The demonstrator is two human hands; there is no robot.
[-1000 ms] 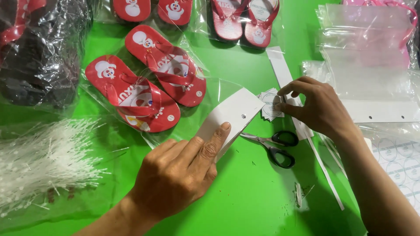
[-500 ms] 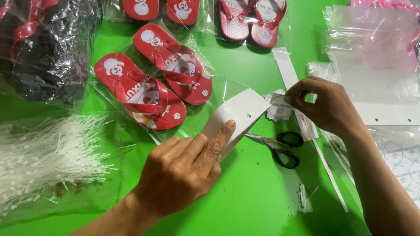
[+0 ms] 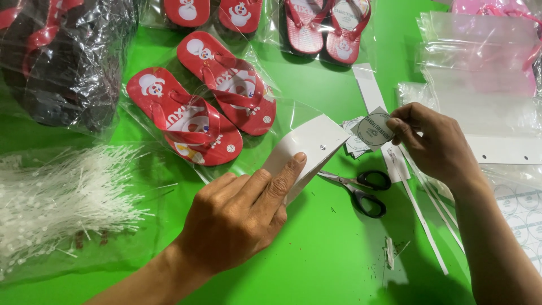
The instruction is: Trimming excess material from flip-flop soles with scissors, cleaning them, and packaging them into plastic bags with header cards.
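The white card point(image 3: 307, 148) lies mid-table, long axis slanting toward the far right corner, pressed flat under the left hand point(image 3: 240, 217). The right hand point(image 3: 435, 147) pinches a round sticker point(image 3: 372, 130), above the scissors point(image 3: 361, 189). Bagged red sandals point(image 3: 203, 101) lie toward the far left.

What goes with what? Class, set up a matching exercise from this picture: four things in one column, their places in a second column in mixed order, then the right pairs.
Things
1. scissors
2. round sticker
3. white card header
4. red sandals

Places
A. under the left hand's fingertips
B. inside a clear bag, upper left of the card
C. pinched in the right hand's fingers
D. flat on the green table between the two hands

Pairs: 1-D, 2-C, 3-A, 4-B
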